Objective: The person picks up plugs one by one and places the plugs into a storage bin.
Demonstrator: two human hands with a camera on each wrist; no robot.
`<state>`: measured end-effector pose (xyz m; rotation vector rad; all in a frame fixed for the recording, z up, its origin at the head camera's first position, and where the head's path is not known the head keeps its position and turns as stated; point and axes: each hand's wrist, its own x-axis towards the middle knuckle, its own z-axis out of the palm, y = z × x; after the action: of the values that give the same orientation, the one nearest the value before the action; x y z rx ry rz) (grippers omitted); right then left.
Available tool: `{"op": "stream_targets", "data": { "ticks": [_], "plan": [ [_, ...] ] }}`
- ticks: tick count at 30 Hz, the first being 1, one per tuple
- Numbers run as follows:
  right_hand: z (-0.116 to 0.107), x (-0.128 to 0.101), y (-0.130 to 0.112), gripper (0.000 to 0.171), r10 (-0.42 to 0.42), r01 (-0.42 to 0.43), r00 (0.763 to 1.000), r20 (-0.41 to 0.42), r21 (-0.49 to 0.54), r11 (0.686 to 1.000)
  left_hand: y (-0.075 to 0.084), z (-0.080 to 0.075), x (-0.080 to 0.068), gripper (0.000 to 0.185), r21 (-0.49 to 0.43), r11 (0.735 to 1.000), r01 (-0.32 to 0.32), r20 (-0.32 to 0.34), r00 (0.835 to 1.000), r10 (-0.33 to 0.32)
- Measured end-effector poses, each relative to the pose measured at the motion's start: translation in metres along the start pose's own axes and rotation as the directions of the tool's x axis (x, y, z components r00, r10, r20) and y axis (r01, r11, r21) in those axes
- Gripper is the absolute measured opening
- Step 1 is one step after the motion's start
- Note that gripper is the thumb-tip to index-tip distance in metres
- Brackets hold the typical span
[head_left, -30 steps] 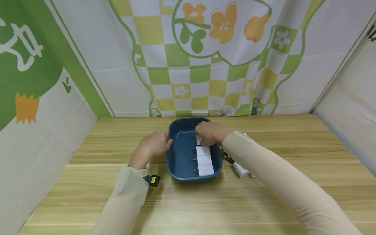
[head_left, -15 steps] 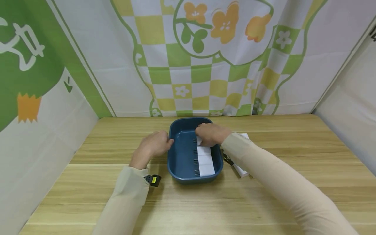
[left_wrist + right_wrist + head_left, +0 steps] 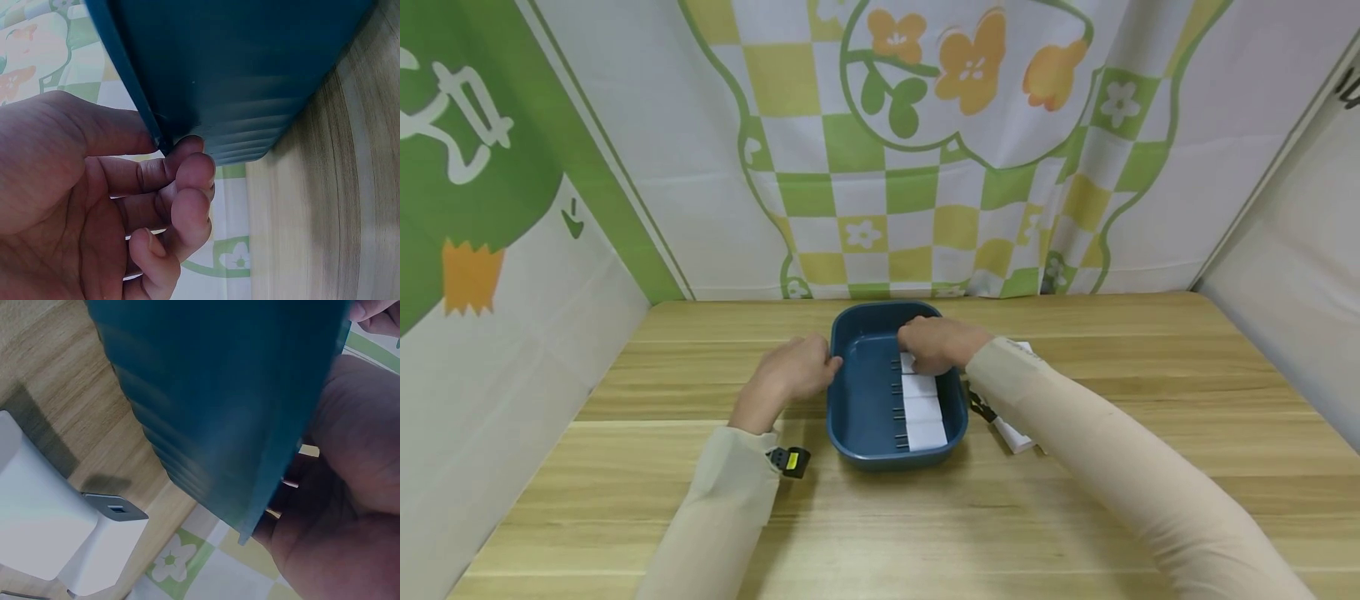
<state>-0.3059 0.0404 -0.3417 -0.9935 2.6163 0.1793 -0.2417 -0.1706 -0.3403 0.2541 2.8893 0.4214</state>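
Note:
A deep blue plastic tray (image 3: 867,408) stands on the wooden table. My left hand (image 3: 797,367) pinches its left rim between thumb and index finger; in the left wrist view the other fingers curl loosely below the rim (image 3: 139,94). Reaching over the right wall, my right hand (image 3: 942,342) grips a white charger plug (image 3: 908,364) inside the tray, mostly hidden under the fingers. Several more white charger plugs (image 3: 922,408) lie in a row along the tray's right side, their metal prongs pointing left. The held plug sits right at the far end of that row.
Outside the tray on the right lie more white charger plugs (image 3: 1015,435), partly hidden by the right forearm. In the right wrist view one charger plug (image 3: 106,550) shows a USB port. A patterned curtain (image 3: 865,225) hangs at the table's back edge.
My right hand has drawn the held charger plug slightly toward the near end, and the gap to the row has narrowed. The left hand stays on the rim.

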Motion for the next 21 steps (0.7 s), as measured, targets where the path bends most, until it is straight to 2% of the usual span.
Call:
{"op": "stream_targets", "data": {
  "ticks": [5,14,21],
  "plan": [
    [-0.001,-0.001,0.000,0.020,-0.003,0.003,1.000,0.006,0.011,1.000,0.000,0.000,0.000,0.044,-0.006,1.000,-0.007,-0.003,1.000,0.007],
    [-0.001,-0.002,0.001,0.033,-0.005,0.004,1.000,0.022,0.048,0.999,0.000,0.001,0.000,0.045,-0.008,1.000,-0.003,-0.005,1.000,0.003],
    [-0.009,-0.012,0.007,0.041,-0.048,0.054,0.997,-0.059,0.111,0.992,0.000,0.001,0.000,0.045,-0.004,1.000,-0.005,-0.008,1.000,0.005]
  ]
}}
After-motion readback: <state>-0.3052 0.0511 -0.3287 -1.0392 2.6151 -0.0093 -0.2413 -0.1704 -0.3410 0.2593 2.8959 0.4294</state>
